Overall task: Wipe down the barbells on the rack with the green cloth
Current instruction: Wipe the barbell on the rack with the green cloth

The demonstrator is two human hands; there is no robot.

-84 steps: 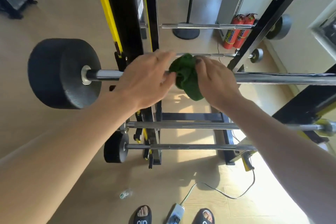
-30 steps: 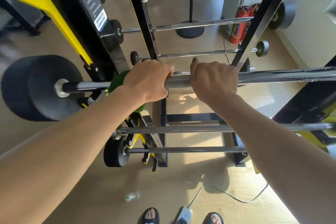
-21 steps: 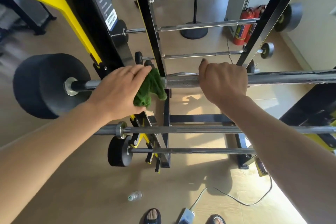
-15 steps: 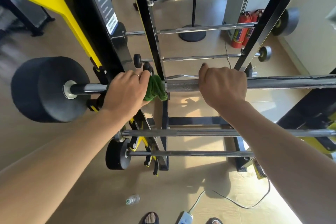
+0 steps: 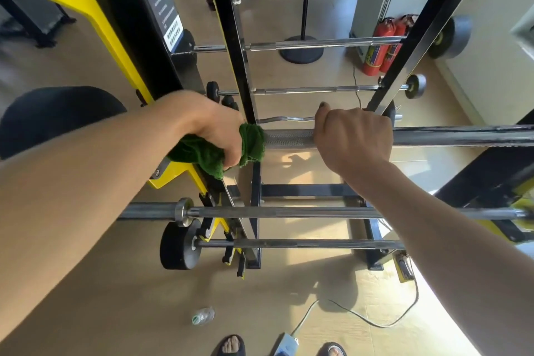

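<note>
Head view: left hand (image 5: 219,133) now clenching green cloth (image 5: 251,143) around barbell (image 5: 289,139), shifted rightward; right hand (image 5: 354,136) still gripping bar

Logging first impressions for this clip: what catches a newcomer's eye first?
The green cloth, wrapped round the barbell at centre and gripped by the left hand. Beside it the right hand grips the same bar. Two red fire extinguishers stand upper right.

Black rack (image 5: 231,37) bearing steel barbells (image 5: 462,136)
</note>
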